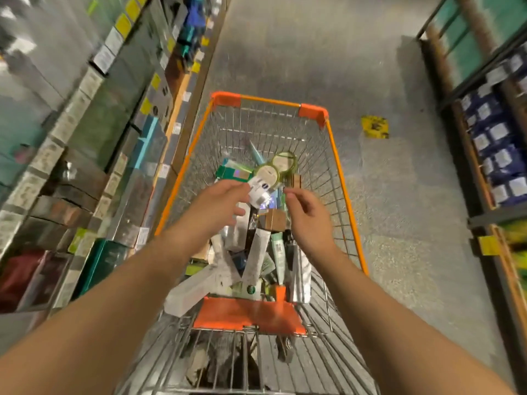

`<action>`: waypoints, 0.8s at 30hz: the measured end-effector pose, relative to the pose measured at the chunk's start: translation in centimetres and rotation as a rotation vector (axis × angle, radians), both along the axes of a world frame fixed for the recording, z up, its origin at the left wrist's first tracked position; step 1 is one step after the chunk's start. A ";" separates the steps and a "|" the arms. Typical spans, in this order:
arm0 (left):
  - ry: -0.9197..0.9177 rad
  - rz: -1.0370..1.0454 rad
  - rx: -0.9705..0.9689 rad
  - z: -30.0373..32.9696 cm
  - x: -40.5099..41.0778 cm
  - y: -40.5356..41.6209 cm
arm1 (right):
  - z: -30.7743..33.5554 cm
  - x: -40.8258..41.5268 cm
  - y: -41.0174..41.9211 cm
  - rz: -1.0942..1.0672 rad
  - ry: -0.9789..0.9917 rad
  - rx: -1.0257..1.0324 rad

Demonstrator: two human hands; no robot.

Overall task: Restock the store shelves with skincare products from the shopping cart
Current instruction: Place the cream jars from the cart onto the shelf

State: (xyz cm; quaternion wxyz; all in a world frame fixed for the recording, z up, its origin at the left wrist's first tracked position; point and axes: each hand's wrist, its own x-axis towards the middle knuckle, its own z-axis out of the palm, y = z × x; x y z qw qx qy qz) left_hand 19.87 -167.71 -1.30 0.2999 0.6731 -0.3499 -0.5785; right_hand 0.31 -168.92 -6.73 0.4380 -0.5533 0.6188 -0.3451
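Reaching over the orange-rimmed wire shopping cart (346, 201), the left hand (219, 202) holds a small white skincare tube (259, 192) in a pinching grip; the right hand (308, 215) hovers beside it, fingers loosely curled, holding nothing.

products (256, 252) in cart (346, 201), shelves (85, 138) left

left shelves (85, 115): motion-blurred, labels unreadable | cart (345, 195): near end cut off | forearms: cropped
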 end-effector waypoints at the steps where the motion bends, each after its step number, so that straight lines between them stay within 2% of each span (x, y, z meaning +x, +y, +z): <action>1: 0.022 0.026 0.029 -1.0 -0.4 -0.9 | -1.3 0.1 -1.1 -0.019 -0.014 0.035; 7: 0.144 0.218 0.225 -7.1 -2.6 -5.3 | -10.2 1.7 -8.0 -0.297 -0.075 0.270; 10: 0.180 0.249 0.311 -9.9 -2.8 -6.5 | -13.9 2.5 -11.2 -0.402 -0.052 0.309; 13: 0.184 0.294 0.331 -12.4 -2.5 -7.0 | -16.6 3.2 -13.9 -0.411 0.060 0.306; 17: 0.175 0.359 0.341 -15.2 -1.8 -7.1 | -19.9 4.2 -16.6 -0.407 0.076 0.334; 20: 0.183 0.427 0.344 -16.4 -0.9 -6.8 | -21.5 4.7 -18.5 -0.405 0.175 0.329; 24: 0.221 0.482 0.357 -17.5 -0.2 -6.2 | -22.9 4.7 -20.5 -0.355 0.133 0.385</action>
